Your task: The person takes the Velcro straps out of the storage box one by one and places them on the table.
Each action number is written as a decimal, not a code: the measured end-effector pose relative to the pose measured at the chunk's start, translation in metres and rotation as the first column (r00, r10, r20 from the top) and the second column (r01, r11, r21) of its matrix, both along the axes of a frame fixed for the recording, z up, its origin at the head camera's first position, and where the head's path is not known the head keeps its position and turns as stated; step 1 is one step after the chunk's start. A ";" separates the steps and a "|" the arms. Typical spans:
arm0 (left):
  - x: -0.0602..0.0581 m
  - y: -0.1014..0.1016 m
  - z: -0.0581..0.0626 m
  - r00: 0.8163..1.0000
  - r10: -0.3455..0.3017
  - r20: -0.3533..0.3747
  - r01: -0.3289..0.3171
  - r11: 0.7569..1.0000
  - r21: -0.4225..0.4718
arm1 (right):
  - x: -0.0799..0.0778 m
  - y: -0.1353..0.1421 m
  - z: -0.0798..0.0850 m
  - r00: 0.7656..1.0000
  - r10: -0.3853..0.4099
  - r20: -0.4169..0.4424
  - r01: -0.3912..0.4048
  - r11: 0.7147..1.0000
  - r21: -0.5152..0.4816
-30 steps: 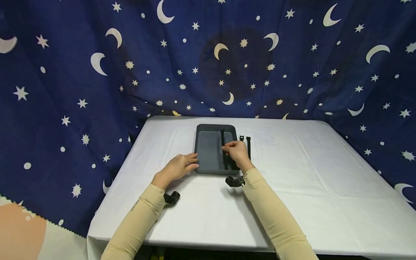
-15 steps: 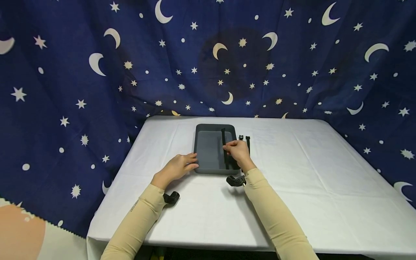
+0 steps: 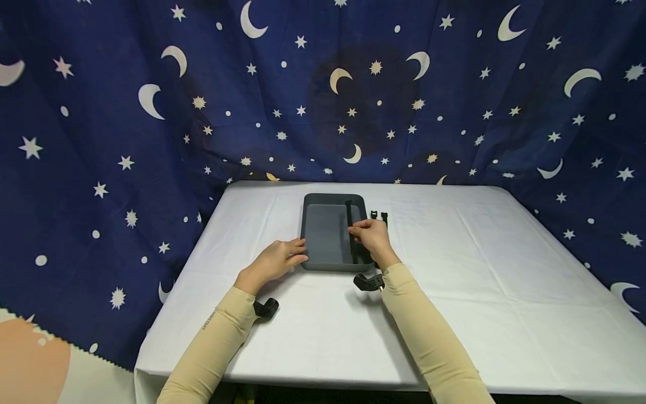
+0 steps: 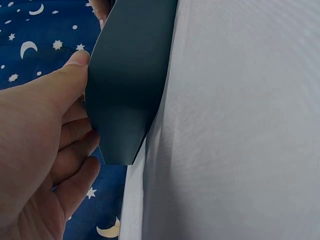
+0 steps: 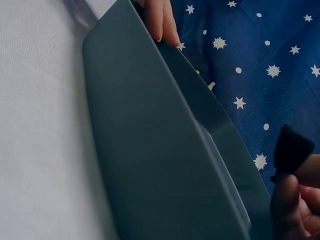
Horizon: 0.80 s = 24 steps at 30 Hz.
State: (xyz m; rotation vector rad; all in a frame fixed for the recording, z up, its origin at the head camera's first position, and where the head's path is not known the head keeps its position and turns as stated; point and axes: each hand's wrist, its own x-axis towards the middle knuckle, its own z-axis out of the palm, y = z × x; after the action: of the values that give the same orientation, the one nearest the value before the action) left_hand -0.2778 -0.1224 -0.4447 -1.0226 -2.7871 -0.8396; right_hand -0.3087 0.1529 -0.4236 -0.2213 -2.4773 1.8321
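Observation:
A shallow grey rectangular tray [image 3: 325,235] lies on the white-covered table. My left hand [image 3: 275,259] touches its left wall near the front corner; in the left wrist view the thumb [image 4: 77,62] and fingertips meet the rim. Over the tray's right side my right hand [image 3: 372,238] pinches a slim black strap [image 3: 349,210] between thumb and fingers. The strap runs lengthwise along the tray. In the right wrist view the dark end of the strap [image 5: 292,147] shows blurred above the pinching fingers.
Just right of the tray lie a black strap with a slotted end [image 3: 374,214] and another black strap [image 3: 384,217], both partly hidden by my right hand. A blue star-and-moon curtain [image 3: 323,101] hangs behind the white tablecloth [image 3: 504,280].
My right hand has shifted slightly to the right with the pinched strap, toward the tray's right wall. The left hand stays at the tray's edge.

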 end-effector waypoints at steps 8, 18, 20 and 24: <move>0.002 0.000 0.001 1.000 -0.005 -0.013 0.005 1.000 -0.003 | 0.001 0.002 0.000 1.000 0.001 -0.010 -0.001 1.000 0.002; 0.002 0.001 0.001 1.000 -0.007 -0.013 0.007 1.000 0.002 | 0.000 0.004 -0.001 1.000 -0.010 -0.001 0.010 1.000 0.004; 0.002 0.001 0.001 1.000 -0.006 -0.013 0.006 1.000 -0.002 | 0.000 0.005 -0.001 1.000 -0.004 0.000 0.004 1.000 0.001; 0.002 0.001 0.002 1.000 -0.004 -0.009 0.004 1.000 -0.003 | 0.000 0.008 0.001 1.000 0.003 -0.001 -0.003 1.000 -0.010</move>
State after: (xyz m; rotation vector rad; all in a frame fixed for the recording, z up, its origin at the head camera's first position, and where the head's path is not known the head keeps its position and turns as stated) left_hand -0.2760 -0.1217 -0.4427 -1.0300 -2.7806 -0.8292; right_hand -0.3084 0.1606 -0.4227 -0.2170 -2.4701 1.8452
